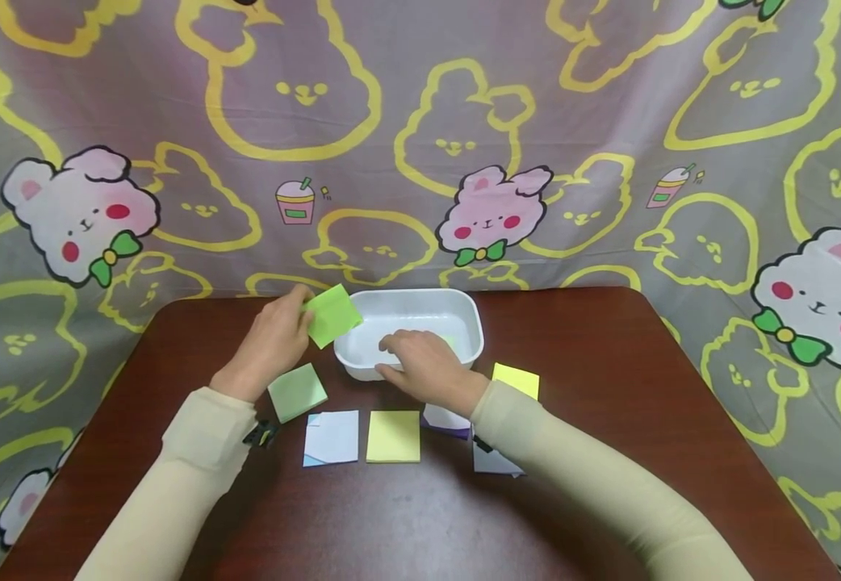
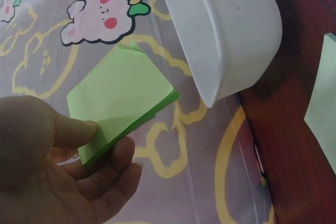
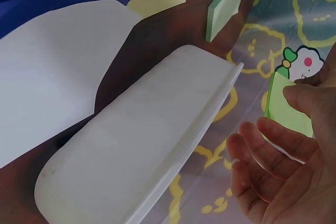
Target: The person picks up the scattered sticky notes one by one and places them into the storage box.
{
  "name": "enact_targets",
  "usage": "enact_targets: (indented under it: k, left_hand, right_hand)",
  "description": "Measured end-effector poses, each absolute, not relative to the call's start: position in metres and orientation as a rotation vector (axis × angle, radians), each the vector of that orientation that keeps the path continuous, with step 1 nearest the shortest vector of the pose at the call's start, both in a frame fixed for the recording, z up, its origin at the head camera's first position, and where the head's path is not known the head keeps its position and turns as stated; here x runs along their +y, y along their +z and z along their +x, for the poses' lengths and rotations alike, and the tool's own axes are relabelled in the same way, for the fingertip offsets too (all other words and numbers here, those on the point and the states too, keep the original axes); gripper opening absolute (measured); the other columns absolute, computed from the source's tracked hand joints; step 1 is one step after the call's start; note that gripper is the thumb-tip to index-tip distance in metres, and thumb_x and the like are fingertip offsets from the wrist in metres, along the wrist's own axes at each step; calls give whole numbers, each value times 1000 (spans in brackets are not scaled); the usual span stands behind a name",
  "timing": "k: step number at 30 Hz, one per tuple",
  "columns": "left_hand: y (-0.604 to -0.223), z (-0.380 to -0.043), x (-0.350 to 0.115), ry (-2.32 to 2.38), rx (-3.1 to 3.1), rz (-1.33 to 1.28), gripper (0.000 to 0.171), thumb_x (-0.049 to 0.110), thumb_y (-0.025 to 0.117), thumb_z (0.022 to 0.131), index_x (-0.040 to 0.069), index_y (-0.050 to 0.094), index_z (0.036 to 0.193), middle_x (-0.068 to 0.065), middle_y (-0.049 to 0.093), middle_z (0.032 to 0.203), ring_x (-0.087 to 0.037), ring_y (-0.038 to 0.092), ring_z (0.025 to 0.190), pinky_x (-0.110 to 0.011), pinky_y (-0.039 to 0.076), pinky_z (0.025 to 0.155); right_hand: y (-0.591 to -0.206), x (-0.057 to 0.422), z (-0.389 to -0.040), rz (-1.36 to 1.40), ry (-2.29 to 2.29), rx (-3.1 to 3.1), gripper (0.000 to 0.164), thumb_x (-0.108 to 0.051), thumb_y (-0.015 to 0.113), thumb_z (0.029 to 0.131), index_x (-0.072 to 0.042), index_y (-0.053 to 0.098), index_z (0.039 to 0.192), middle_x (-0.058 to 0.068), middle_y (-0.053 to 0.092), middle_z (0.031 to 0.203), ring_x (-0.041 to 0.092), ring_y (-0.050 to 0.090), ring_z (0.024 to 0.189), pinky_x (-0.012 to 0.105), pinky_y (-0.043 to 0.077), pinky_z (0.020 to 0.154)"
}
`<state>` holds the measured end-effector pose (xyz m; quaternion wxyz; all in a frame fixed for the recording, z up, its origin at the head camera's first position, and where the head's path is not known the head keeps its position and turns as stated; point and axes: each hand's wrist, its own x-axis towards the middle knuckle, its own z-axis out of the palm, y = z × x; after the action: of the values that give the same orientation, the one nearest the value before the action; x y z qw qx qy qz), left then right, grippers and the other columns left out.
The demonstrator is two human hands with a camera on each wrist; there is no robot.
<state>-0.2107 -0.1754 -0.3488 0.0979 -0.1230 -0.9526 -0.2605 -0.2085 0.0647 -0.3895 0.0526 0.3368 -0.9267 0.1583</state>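
Note:
My left hand (image 1: pixel 275 335) pinches a bright green sticky note pad (image 1: pixel 333 316) between thumb and fingers. It holds the pad up beside the left end of a white plastic basin (image 1: pixel 359 372). In the left wrist view, the pad (image 2: pixel 123 90) is tilted and its lower edge sits in the grip. Over the basin hangs my right hand (image 1: pixel 428 371), its fingers loosely bent with nothing between them. The right wrist view shows these relaxed fingers (image 3: pixel 273 156) apart from one another. Inside the basin a pale green patch (image 1: pixel 452 342) shows, partly hidden by the right hand.
Before the basin lie a pale green pad (image 1: pixel 297 393), a white-and-blue pad (image 1: pixel 331 438), a yellow pad (image 1: pixel 394 436) and a white-and-purple one (image 1: pixel 447 421). The right sleeve partly covers a bright yellow pad (image 1: pixel 516 378) and a greyish pad (image 1: pixel 491 461). A patterned curtain (image 1: pixel 391 105) borders the table.

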Motion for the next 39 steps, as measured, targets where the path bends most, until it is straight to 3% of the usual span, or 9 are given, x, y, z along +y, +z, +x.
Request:
enact_targets:
  k: [39]
  left_hand:
    - [-356,-222,-155,-795,-2822,-426,20,6,49,104,0,57,121,-21,68,107,-34,63,90,-49,51,79]
  right_hand:
    - [-393,84,-210,946,531,-2862,34,-31,68,97,-6,70,120,10,75,110,22,71,98,40,56,88]
